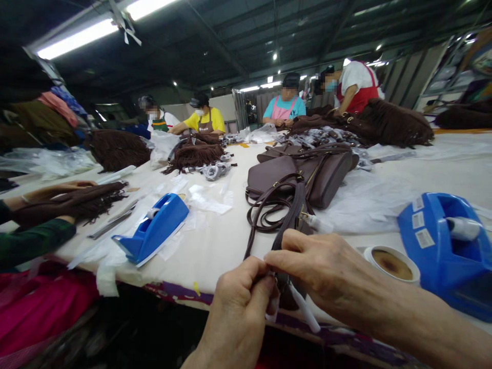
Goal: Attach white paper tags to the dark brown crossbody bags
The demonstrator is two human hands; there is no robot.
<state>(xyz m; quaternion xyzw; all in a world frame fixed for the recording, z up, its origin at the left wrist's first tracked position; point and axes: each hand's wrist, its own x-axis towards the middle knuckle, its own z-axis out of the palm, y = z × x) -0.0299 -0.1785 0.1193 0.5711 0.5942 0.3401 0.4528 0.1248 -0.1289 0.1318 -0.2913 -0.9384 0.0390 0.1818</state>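
Observation:
At the table's front edge my left hand (241, 302) and my right hand (321, 261) meet, both closed in a pinch. Between them runs a dark brown bag strap (292, 210), its end hidden by my fingers. A white wrapped piece (303, 307) dangles below my right hand. Looped thin straps (265, 210) lie just beyond my hands. Behind these, brown leather bags (326, 179) rest on the table, with a white wrapped bit (318, 223) near the strap.
Blue tape dispensers stand left (154, 225) and right (442, 246), with a cup of brown liquid (394, 264) by the right one. A neighbour's hands (57, 192) hold brown fringed material at left. Several co-workers, fringed bags (198, 151) and plastic wrap (369, 200) are farther back.

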